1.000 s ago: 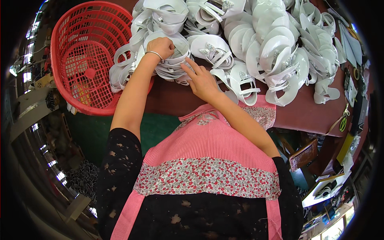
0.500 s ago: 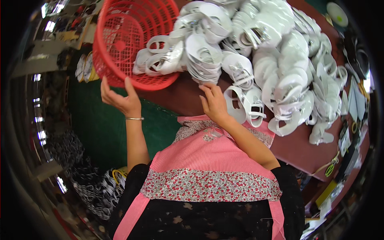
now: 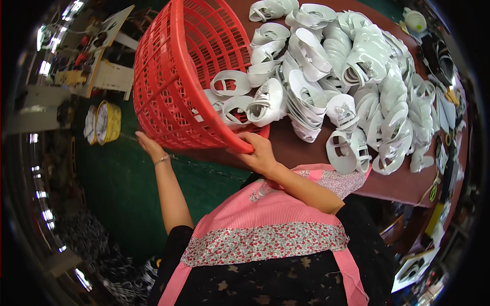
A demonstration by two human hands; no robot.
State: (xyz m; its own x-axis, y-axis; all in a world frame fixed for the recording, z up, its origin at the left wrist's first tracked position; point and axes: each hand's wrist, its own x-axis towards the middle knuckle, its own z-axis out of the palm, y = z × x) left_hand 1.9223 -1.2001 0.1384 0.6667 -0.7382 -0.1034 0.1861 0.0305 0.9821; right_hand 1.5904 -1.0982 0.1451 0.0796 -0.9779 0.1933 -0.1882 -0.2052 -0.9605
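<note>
A red plastic basket (image 3: 162, 84) is tipped on its side at the table's left edge, its mouth facing right toward a heap of glossy white shoe uppers (image 3: 309, 94). My right hand (image 3: 258, 154) is closed around the near part of the basket's rim. Below the basket's lower left side is my left hand (image 3: 151, 148), fingers stretched out flat, at or against the wall; whether it bears weight I cannot tell. Several uppers lie in the basket's mouth, such as a strapped upper (image 3: 237, 109). Others stand nested in stacks, some with shiny silver ornaments.
The heap covers much of the dark red table (image 3: 291, 145). A yellow basket (image 3: 108, 122) with pale items stands on the green floor (image 3: 132, 188) at left. Tools and papers line the table's right side. A white worktable (image 3: 113, 76) is farther left.
The basket has tilted up and toward the uppers, showing more of its outer wall. My right hand has moved left from the uppers onto the rim. My left hand has shifted lower, under the basket.
</note>
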